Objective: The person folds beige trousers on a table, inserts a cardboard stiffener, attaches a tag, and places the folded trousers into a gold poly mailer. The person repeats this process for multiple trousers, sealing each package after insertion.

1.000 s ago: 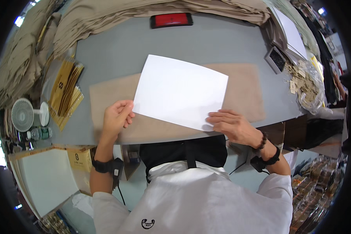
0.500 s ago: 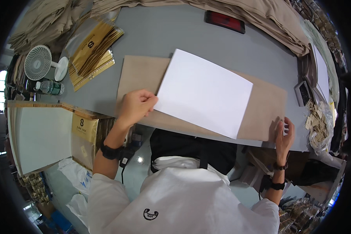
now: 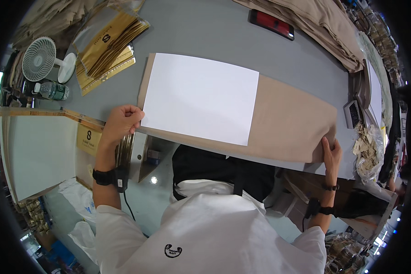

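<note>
A folded length of beige cloth [image 3: 293, 119] lies across the near side of the grey table. On its left part rests a white sheet [image 3: 201, 99], almost square with the cloth's left end. My left hand [image 3: 124, 122] pinches the sheet's near left corner, at the cloth's left edge. At the opposite end, my right hand [image 3: 332, 154] grips the cloth's near right corner, the thumb on top and the cloth creased beside it. The fingertips beneath the cloth are hidden.
Gold-coloured packaging bags [image 3: 107, 43] are piled at the far left, near a small white fan [image 3: 39, 59] and a plastic bottle [image 3: 52, 90]. A dark phone [image 3: 271, 24] lies at the back. Beige garments [image 3: 313, 25] and a bag of beige scraps [image 3: 367, 153] line the right.
My left hand has drawn the white sheet leftward and straightened it along the cloth's left end. My right hand has closed on the cloth's near right corner.
</note>
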A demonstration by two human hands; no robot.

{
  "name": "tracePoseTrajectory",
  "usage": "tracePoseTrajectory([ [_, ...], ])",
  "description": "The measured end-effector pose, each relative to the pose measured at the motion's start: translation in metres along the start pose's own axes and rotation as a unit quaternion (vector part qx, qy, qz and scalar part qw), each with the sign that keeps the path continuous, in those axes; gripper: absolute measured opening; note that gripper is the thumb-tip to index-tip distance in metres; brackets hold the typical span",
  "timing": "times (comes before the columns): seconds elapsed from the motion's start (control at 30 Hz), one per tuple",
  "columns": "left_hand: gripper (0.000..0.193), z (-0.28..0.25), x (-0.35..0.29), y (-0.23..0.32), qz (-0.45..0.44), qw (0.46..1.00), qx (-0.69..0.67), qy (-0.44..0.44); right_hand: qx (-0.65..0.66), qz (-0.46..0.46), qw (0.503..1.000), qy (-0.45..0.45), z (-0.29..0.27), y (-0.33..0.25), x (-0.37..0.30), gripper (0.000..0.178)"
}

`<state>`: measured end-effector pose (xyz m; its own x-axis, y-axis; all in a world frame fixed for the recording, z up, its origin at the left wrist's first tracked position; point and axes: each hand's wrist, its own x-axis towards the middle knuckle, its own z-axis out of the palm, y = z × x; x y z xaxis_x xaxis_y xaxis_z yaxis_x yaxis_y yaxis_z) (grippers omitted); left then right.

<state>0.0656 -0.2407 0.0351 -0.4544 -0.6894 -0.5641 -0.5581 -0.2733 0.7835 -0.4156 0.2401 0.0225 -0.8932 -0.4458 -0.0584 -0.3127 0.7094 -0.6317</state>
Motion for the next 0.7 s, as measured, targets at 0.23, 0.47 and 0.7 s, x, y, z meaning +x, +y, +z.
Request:
tracePoseTrajectory([
  [0.23, 0.025, 0.005, -0.003, 0.004, 0.089, 0.994, 0.042, 0.054, 0.236, -0.078, 0.968, 0.025, 0.022, -0.117, 0.014, 0.031],
  [0.47, 0.051, 0.036, 0.001, 0.022, 0.166, 0.985, -0.046, 0.009, 0.271, -0.205, 0.915, -0.215, 0.117, -0.279, -0.019, 0.029],
  [0.7, 0.054, 0.043, 0.028, 0.007, 0.191, 0.979, 0.072, 0.023, 0.308, -0.292, 0.798, -0.428, 0.178, -0.31, -0.063, 0.037],
])
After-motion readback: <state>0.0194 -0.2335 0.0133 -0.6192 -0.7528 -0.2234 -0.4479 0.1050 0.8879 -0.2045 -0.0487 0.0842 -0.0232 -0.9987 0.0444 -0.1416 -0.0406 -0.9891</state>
